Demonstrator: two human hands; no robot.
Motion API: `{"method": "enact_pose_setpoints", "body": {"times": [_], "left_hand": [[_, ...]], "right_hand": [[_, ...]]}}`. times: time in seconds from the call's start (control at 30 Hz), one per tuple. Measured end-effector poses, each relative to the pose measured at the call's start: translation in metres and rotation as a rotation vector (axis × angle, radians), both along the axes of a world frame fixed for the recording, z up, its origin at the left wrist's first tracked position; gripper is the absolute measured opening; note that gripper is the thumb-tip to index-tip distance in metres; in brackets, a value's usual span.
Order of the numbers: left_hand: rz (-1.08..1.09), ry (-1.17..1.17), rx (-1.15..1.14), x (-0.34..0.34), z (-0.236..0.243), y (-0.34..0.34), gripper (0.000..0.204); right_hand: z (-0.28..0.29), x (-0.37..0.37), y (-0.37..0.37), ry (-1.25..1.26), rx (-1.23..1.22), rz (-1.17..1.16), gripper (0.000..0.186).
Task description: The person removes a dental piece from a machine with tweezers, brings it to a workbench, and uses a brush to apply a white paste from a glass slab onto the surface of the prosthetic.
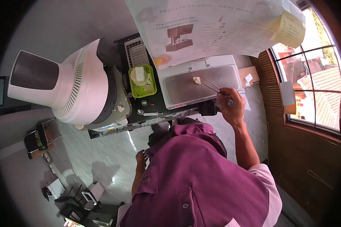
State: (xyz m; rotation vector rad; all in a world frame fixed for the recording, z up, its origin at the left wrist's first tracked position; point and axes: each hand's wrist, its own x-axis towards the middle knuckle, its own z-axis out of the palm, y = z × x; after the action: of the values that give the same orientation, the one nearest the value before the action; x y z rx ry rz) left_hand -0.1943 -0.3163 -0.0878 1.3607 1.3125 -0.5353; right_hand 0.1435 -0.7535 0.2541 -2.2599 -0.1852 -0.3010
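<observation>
My right hand [232, 108] grips long metal tongs [212, 85] over the right side of a flat steel plate [178, 90]. At their tips is a small whitish piece [196, 80], on or just above the plate; I cannot tell whether it touches. The plate lies on a white cabinet-like unit [216, 61] in front of me. My left hand [141, 156] hangs low by my side, below the table edge, its fingers loosely bent and apart with nothing visible in them. Part of that hand is hidden by my purple apron [193, 166].
A white dome-shaped machine [83, 81] stands at left, with another whitish piece [121, 108] on its ledge. Between machine and plate are a green tray [149, 89] with a white block [140, 75], a syringe [151, 113] and a keyboard [136, 52]. A printed sheet [223, 34] hangs ahead.
</observation>
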Motion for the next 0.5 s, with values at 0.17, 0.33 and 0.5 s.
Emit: {"method": "enact_pose_setpoints", "body": {"times": [0.17,0.33,0.5], "left_hand": [[0.119,0.034,-0.007,-0.020,-0.002,-0.034,0.039],[0.198,0.062,-0.069,-0.010,0.012,-0.045,0.039],[0.218,0.024,-0.023,-0.005,0.014,-0.046,0.041]], "right_hand": [[-0.003,-0.001,-0.014,0.020,0.037,0.112,0.017],[-0.008,-0.004,-0.012,0.031,0.024,0.217,0.017],[-0.006,-0.007,-0.001,0.008,0.034,0.218,0.018]]}}
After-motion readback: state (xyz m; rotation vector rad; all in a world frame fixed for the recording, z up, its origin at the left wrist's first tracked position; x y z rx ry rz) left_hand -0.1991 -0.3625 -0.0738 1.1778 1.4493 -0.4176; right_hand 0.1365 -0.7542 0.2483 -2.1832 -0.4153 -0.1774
